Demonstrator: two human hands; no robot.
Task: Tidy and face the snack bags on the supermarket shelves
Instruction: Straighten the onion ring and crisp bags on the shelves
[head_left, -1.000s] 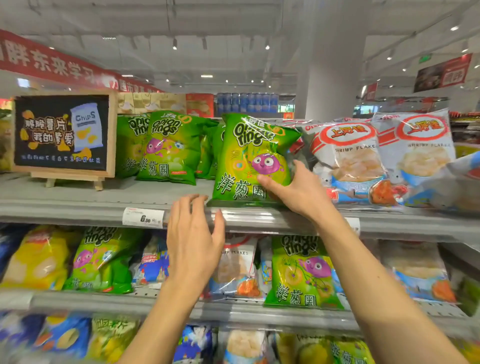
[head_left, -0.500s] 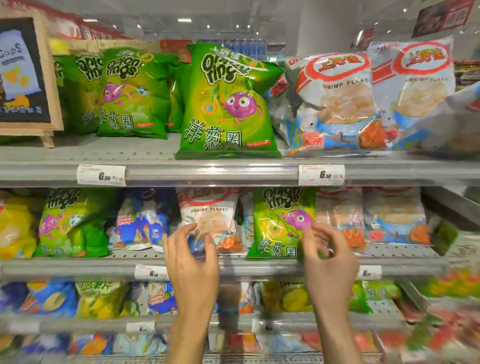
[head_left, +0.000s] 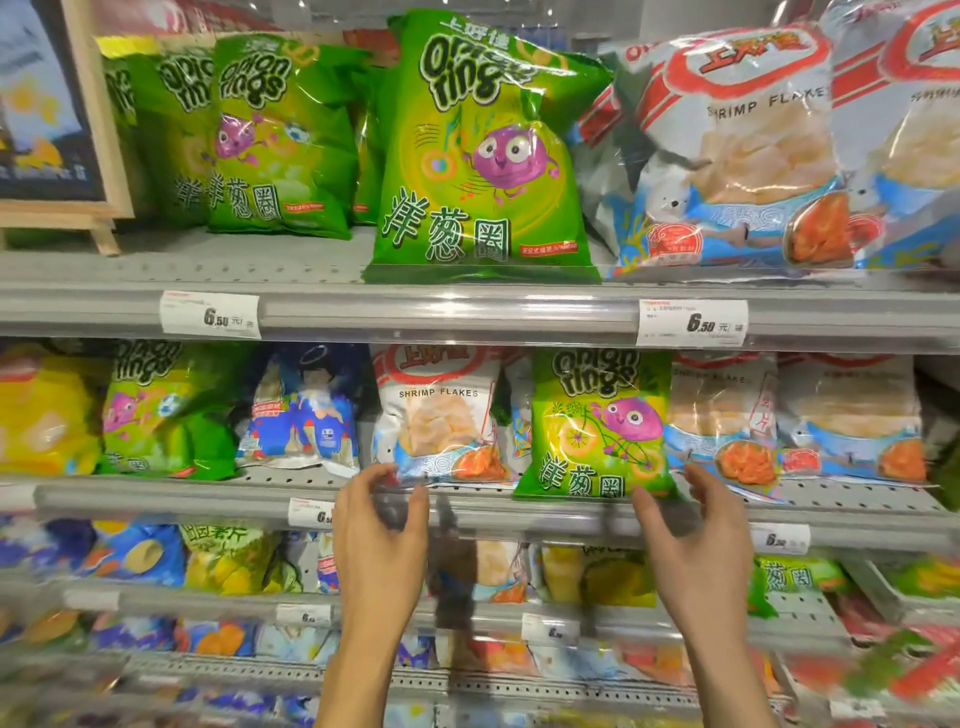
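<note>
Nearest the camera, two bare forearms rise from the bottom edge of the frame. The left hand (head_left: 382, 525), just left of centre, has its fingers loosely curved and spread at the front lip of the grey metal middle shelf (head_left: 156, 496), its fingertips right at the bottom edge of the white-and-blue plastic shrimp flakes bag (head_left: 441, 415); whether they actually touch the bag, I cannot tell. The right hand (head_left: 693, 540), right of centre, is likewise spread and relaxed, thumb and fingers parted just beside the lower right corner of the bright green onion rings bag with the purple cartoon face (head_left: 597, 426); it grips nothing that I can see.

Those two bags stand upright side by side on the middle shelf, fronts facing out. Left of them in the same row sit a dark blue cartoon-printed bag (head_left: 306, 410), another green onion rings bag (head_left: 161, 410) leaning a little, and a yellow bag (head_left: 47, 410) at the left edge. To the right, more pale shrimp flakes bags (head_left: 852, 415).

Below, blurred lower shelves carry mixed blue, yellow and green packets.

Further up, the grey top shelf (head_left: 130, 270) shows two white price tags (head_left: 210, 314) on its rail. A large green onion rings bag (head_left: 483, 150) stands forward at upper centre, more green bags (head_left: 280, 135) set back at upper left, big white shrimp flakes bags (head_left: 743, 145) at upper right, and a wooden-framed sign board (head_left: 98, 119) in the upper left corner.
</note>
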